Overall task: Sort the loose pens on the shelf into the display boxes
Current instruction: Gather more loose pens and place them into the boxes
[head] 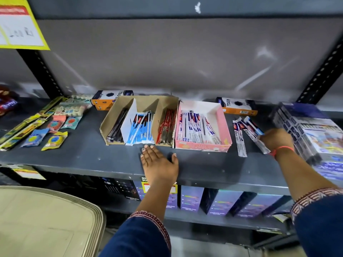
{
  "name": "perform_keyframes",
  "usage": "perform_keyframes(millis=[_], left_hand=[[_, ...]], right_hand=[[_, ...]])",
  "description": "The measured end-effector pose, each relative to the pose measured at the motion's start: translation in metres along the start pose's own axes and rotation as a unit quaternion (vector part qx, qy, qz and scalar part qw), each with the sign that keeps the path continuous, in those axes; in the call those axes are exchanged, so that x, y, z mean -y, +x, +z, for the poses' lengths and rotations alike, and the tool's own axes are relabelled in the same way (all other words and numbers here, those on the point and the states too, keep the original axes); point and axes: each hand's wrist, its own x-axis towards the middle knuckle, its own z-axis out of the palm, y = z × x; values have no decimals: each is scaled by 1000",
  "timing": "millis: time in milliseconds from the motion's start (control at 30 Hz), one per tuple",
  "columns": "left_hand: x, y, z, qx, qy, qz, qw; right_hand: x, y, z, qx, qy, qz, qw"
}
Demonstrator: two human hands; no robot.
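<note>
A brown cardboard display box (111,115) with three compartments stands mid-shelf, holding dark pens on the left, blue-packed pens in the middle and red pens on the right. Beside it a pink box (225,125) holds white-and-blue packed pens. A few loose packed pens (240,138) lie on the shelf right of the pink box. My right hand (276,140) rests on their right end, fingers closed over one or two of the loose packed pens. My left hand (157,164) lies flat and open on the shelf in front of the brown box.
The grey shelf (83,154) carries erasers and sharpeners in packets (53,130) at the left, two orange-and-black boxes (237,106) at the back, and a stack of blue boxes (308,130) at the far right. Purple boxes fill the lower shelf.
</note>
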Motion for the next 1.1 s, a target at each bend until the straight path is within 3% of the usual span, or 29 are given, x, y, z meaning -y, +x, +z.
perform_keyframes(millis=[133,333,367,500,833,1100], left_hand=[[0,0,0,2,2,4,1000],[1,2,0,10,8,3,1000],[1,2,0,14,9,3,1000],[1,2,-2,22,12,3,1000],[10,1,-7,30,2,22,999],[10,1,-7,38,6,17,999]], right_hand=[[9,-10,-3,-44,90,10,995],[46,-36,-5,35,355,5,934],[55,-44,-5,42,398,-1,917],[89,-76,-1,101,615,-12,782],[124,-126,9,323,568,-147,743],[132,-138,20,348,552,-162,740]])
